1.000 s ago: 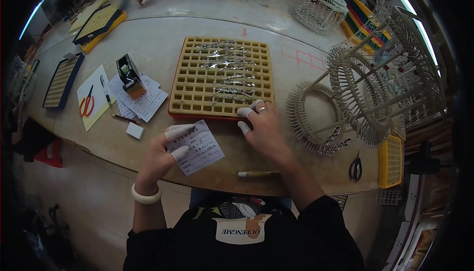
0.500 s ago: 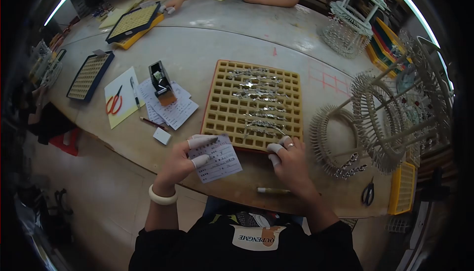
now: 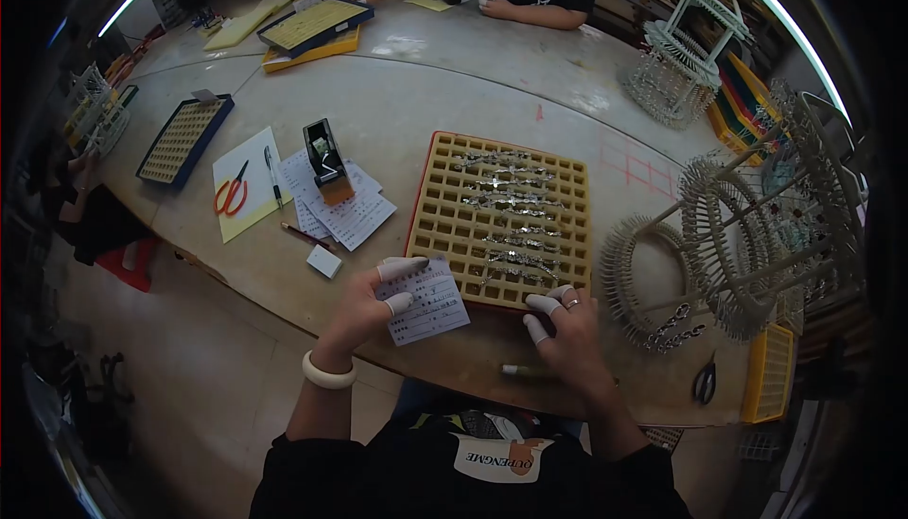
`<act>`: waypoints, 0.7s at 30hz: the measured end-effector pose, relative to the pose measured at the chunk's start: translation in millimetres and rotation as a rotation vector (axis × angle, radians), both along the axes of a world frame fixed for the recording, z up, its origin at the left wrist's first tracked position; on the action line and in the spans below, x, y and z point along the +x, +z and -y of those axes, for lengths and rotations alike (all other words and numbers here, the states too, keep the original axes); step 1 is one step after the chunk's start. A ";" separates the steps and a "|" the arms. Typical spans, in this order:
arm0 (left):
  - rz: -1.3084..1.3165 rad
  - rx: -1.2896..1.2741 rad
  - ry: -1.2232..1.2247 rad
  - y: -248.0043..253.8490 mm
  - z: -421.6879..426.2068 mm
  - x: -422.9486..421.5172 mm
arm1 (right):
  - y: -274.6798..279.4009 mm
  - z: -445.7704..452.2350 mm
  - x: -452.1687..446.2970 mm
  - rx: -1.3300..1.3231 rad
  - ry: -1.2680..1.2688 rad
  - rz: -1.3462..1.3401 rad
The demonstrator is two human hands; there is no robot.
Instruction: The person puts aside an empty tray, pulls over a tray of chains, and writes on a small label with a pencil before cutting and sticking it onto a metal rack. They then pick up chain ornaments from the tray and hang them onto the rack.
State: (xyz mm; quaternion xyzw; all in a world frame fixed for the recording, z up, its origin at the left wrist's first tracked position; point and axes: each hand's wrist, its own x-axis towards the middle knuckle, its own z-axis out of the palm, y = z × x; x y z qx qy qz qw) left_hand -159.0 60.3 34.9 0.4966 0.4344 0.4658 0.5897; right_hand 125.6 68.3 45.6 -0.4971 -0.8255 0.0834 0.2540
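My left hand (image 3: 354, 309) pinches a white paper slip (image 3: 430, 309) with printed and handwritten lines between thumb and fingers. White covers sit on the fingertips. Beside the slip lies a yellow tray (image 3: 438, 207) with a red rim and many small square compartments. Several silver bracelets (image 3: 515, 199) are laid across it in rows. My right hand (image 3: 572, 335), with a ring and white fingertip covers, rests at the tray's near right corner, thumb and fingers apart. Below that hand is a pale-capped pen (image 3: 525, 370), partly hidden by the wrist.
Left of the tray are a tape dispenser (image 3: 326, 162) on paper slips, an eraser (image 3: 324, 262), a pencil and red-handled scissors (image 3: 230, 190). Wire racks (image 3: 653, 273) and black-handled pliers (image 3: 704, 382) stand to the right. Across the table, another person sits near stacked trays (image 3: 317, 25).
The view has shifted slightly. Across the table, the stacked blue tray has turned and moved right, and the other person's hand has drawn back. My right fingers have moved slightly off the nearest bracelet.
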 end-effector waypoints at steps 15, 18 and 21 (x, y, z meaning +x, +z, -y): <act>-0.085 -0.002 -0.013 -4.7 -2.1 1.7 | -5.7 -7.3 11.5 0.037 0.038 -0.097; -0.057 -0.005 -0.019 -4.6 -2.4 0.8 | -10.4 -3.9 10.7 0.051 0.006 -0.138; -0.067 -0.009 -0.009 0.8 -1.3 3.7 | -12.2 0.5 11.1 0.100 -0.016 -0.135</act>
